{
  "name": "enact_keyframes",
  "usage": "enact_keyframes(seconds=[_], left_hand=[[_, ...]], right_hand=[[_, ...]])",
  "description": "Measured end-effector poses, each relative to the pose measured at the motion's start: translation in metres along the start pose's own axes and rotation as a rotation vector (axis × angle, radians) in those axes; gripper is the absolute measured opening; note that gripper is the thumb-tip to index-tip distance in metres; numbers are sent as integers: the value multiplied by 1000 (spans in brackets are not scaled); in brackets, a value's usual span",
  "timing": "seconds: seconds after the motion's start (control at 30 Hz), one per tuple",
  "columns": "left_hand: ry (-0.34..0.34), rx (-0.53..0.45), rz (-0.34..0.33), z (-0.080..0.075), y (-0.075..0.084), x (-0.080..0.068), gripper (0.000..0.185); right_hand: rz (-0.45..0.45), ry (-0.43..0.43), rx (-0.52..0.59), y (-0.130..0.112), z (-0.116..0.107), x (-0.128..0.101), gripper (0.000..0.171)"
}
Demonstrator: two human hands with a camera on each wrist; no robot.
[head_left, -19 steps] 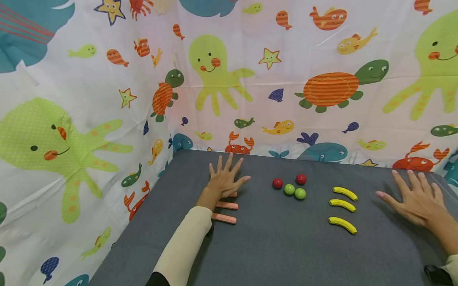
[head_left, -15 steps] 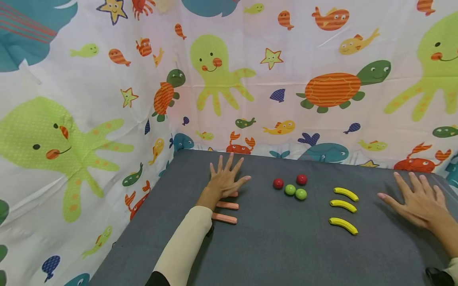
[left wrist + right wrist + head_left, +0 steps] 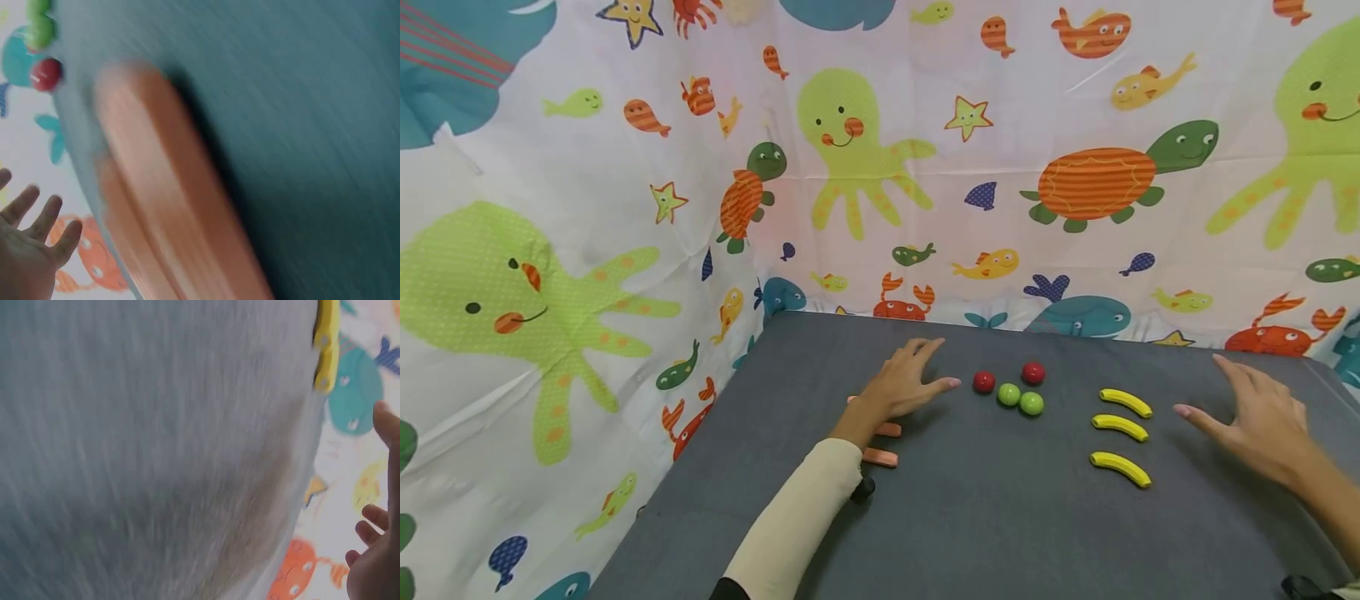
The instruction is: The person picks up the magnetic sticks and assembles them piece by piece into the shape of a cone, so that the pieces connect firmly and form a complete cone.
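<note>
While the head view looks down on the grey surface [image 3: 985, 517], the left hand [image 3: 904, 385] hangs at centre frame with its fingers [image 3: 942, 386] relaxed and loosely spread, holding nothing. Its thumb tip points at the nearer red ball [image 3: 983, 382], just to the right of it and not touching. A second red ball [image 3: 1032, 372] and two green balls [image 3: 1019, 399] sit close beyond. Three pink sticks [image 3: 880, 442] lie partly under the wrist, lower left of the hand. At the right of the frame the right hand [image 3: 1262, 421] hovers with straight, spread fingers and grips nothing; three yellow bananas [image 3: 1120, 433] lie in a column just left of its thumb, apart from it.

From the left wrist view, blurred, a pink stick [image 3: 169, 200] fills the middle of the frame. One red ball [image 3: 45, 74] and the green balls [image 3: 39, 25] show in the upper left corner, and open fingers [image 3: 37, 219] of the left hand show at the lower left.

From the right wrist view, also blurred, the grey surface [image 3: 156, 450] fills most of the frame. A banana [image 3: 326, 347] lies at the upper right, and fingertips [image 3: 375, 515] show at the right edge, clear of it.
</note>
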State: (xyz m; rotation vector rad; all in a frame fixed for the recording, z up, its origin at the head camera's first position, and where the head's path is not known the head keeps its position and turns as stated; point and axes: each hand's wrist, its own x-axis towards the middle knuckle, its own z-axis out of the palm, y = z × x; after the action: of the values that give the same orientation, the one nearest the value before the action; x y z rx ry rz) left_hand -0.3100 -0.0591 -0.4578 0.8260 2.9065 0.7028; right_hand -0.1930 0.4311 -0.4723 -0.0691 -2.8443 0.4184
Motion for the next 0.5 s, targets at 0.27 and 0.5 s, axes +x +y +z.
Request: enact_keyframes(seconds=[0.27, 0.5], left_hand=[[19, -85, 109, 14, 45, 13, 63], [56, -99, 170, 35, 69, 20, 50]], right_hand=[[-87, 15, 182, -48, -6, -15, 90], [-138, -10, 255, -77, -4, -30, 67]])
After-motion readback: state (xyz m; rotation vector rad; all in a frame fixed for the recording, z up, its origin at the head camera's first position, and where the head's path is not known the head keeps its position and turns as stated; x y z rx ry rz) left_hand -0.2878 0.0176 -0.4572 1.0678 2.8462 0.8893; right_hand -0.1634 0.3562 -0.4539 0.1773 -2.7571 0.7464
